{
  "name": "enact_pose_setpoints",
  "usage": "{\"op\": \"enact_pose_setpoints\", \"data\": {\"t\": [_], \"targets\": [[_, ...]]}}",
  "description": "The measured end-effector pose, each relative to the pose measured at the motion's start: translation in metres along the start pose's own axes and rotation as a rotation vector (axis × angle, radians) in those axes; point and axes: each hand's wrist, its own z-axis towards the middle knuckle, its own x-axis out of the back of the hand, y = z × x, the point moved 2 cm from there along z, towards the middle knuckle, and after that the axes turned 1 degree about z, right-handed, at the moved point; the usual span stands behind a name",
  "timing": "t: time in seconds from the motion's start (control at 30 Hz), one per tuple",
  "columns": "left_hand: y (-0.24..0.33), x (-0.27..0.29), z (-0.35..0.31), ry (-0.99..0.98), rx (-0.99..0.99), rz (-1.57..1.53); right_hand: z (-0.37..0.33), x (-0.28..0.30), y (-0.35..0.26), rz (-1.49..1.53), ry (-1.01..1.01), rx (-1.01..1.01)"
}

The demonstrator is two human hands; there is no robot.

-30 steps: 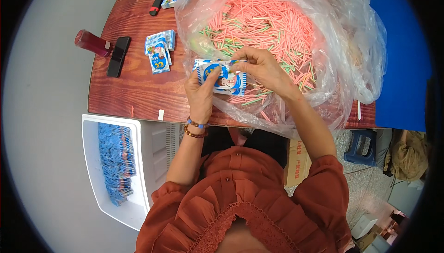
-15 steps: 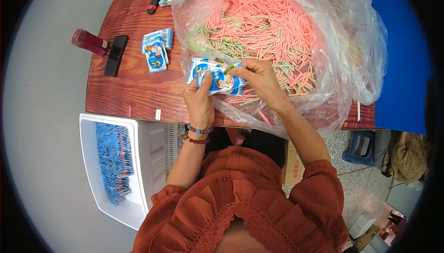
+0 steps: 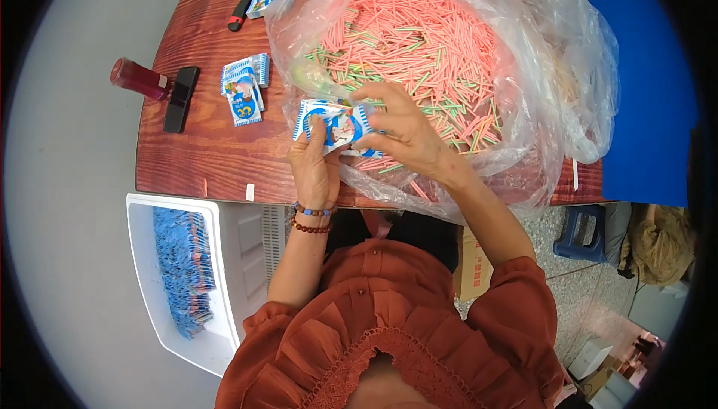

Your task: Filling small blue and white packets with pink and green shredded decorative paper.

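My left hand pinches a few small blue-and-white printed packets over the table's near side, thumb on top. They lie overlapped, with striped ends. At their right end is my right hand, its fingers spread apart with nothing plainly gripped. Whether a fingertip touches the packets I cannot tell. Just beyond both hands, a large clear plastic bag lies open, full of thin pink sticks, some of them green or yellowish.
On the red-brown wooden table lie more packets, a black phone, a dark red bottle and a red-and-black cutter. A white foam box of blue packets stands at lower left. A blue stool is at right.
My right hand has loosened its pinch at the packets' upper right corner, and its fingers have spread. My left hand keeps hold of the packets. The whole view has shifted slightly.
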Motion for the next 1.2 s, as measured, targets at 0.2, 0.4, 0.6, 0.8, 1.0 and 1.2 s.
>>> {"op": "enact_pose_setpoints", "data": {"t": [0.2, 0.4, 0.6, 0.8, 1.0, 1.2], "targets": [[0.008, 0.023, 0.005, -0.051, -0.081, 0.04, 0.01, 0.03, 0.027, 0.415, -0.066, -0.431], [0.004, 0.017, 0.0, -0.027, -0.084, -0.019, 0.057, 0.063, 0.095, -0.752, -0.288, -0.265], [0.008, 0.028, 0.0, 0.024, -0.085, -0.025, 0.069, 0.035, 0.102, -1.063, -0.505, -0.25], [0.006, 0.028, 0.003, 0.005, -0.059, -0.024, 0.059, 0.032, 0.105, -1.101, -0.405, -0.121], [0.003, 0.023, 0.001, 0.029, -0.035, -0.014, 0.053, 0.03, 0.114, -1.149, -0.41, -0.073], [0.009, 0.03, 0.004, -0.017, -0.062, -0.032, 0.048, 0.048, 0.098, -0.884, -0.368, -0.23]]}}
